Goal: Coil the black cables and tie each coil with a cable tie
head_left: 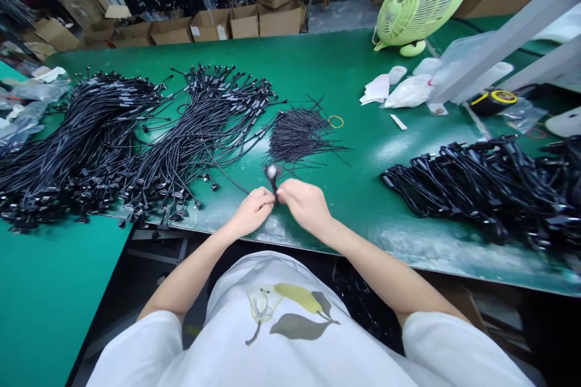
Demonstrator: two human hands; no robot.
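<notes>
The fingers [261, 198] of both hands meet around a cable [273, 181] over the near side of the bench [336, 66]. Just beyond the fingers lies a pile of twist ties [295, 133], a rubber band [336, 122] beside its right end. Left of the fingers lie two heaps of cables [200, 115]; well to their right, bundled cables [472, 184]. Far beyond them, rightward, stands a fan [422, 3]; behind the bench, cardboard boxes [245, 23].

Free passage runs between black ties [296, 136] and obstructing cable bundles [481, 187].
</notes>
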